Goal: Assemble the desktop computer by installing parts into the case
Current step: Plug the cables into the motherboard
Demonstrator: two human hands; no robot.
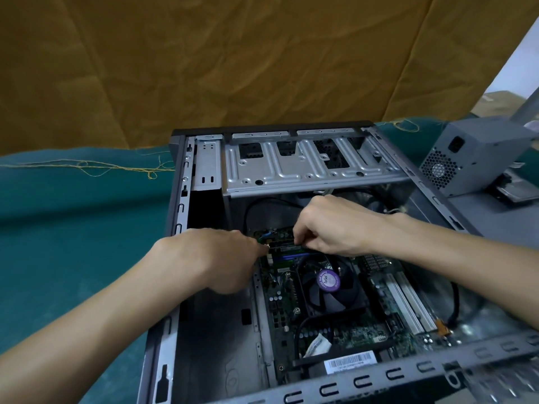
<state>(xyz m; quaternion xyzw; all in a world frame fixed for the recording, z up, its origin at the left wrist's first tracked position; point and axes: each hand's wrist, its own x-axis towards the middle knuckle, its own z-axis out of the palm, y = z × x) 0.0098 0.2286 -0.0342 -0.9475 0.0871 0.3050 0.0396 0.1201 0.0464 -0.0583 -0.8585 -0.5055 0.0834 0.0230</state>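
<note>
Teal cloth under an ochre backdrop carries the open case point(180, 199). Both hands reach inside: the right hand point(329, 228) pinches the memory module point(284, 245), and the left hand point(215, 258) apparently presses its other end with curled fingertips, just beyond the fan point(329, 284). Even downward pressure at both ends should seat it squarely.
</note>
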